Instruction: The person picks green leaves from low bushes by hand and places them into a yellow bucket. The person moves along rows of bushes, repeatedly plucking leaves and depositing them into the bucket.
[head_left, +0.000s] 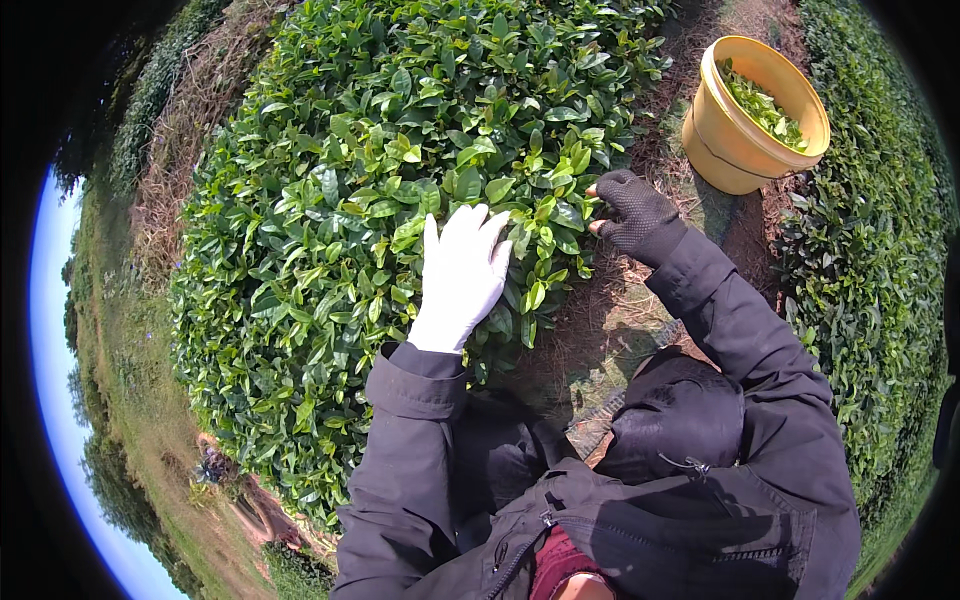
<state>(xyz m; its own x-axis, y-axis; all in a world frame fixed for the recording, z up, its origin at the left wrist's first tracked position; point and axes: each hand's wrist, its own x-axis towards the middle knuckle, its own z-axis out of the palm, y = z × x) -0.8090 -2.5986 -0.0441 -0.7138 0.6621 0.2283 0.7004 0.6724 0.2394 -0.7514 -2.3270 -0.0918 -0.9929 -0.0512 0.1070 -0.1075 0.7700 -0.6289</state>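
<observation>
Before me spreads a dense tea bush (330, 247) with glossy green leaves and paler young shoots. My left hand (463, 277), in a white glove, lies palm down over the bush's near right part, its fingers spread among the leaves. The palm side is hidden. My right hand (637, 214) is at the bush's right edge, in a dark dotted glove that leaves the thumb tip and a fingertip bare. Those two tips point at the shoots with a gap between them; the other fingers are curled, and whether they hold leaves cannot be seen.
A yellow plastic bucket (720, 154) with a wire handle stands tilted in the path at upper right, picked green leaves (765, 109) inside. Another tea row (877, 247) borders the path (600, 322). Dry brush (169, 165) and a grassy slope (124, 360) lie left.
</observation>
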